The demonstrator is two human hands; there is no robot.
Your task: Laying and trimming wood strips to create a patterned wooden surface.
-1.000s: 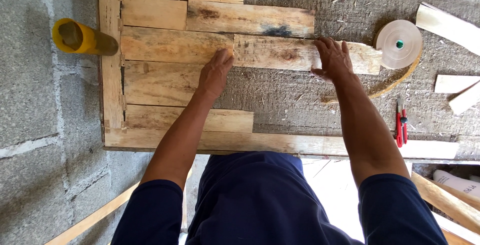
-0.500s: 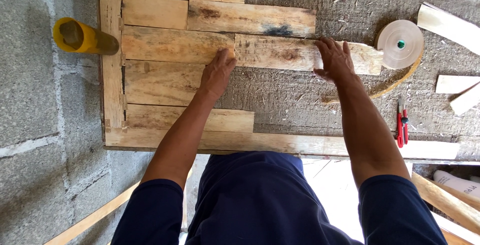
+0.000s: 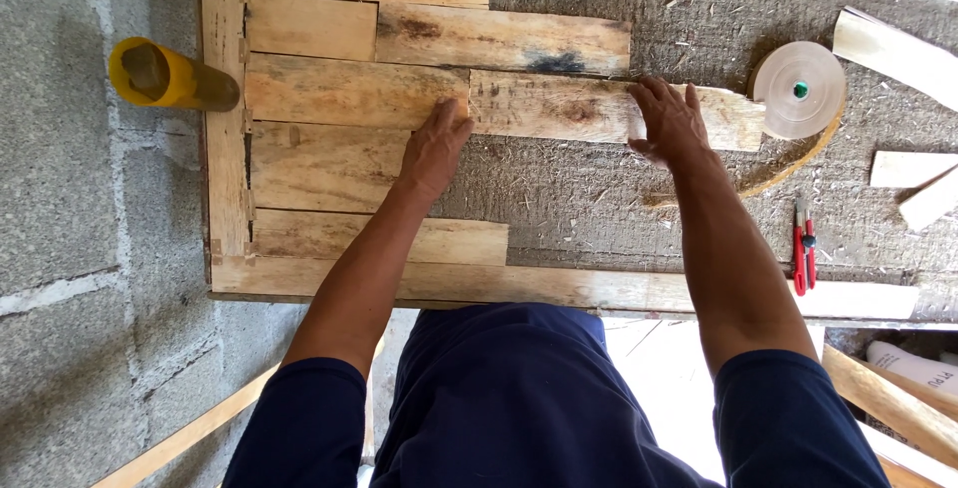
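Note:
A worn wooden plank (image 3: 559, 109) lies across a rough grey board, butted end to end against another plank (image 3: 349, 94) on its left. My left hand (image 3: 435, 147) rests flat with its fingertips at the joint between the two planks. My right hand (image 3: 667, 121) lies flat on the right part of the same plank, fingers spread. Neither hand grips anything. More planks (image 3: 439, 34) fill the rows above and a short plank (image 3: 399, 239) lies below, all inside a wooden frame (image 3: 222, 99).
A yellow tube (image 3: 165, 76) lies left of the frame on concrete blocks. A roll of pale edge banding (image 3: 798, 89) sits right of the plank, red-handled pliers (image 3: 802, 248) below it. Loose wood offcuts (image 3: 903, 169) lie at the far right.
Both hands stay flat on the plank; the left hand and the view have shifted only slightly. The plank looks pressed a little closer to its neighbour.

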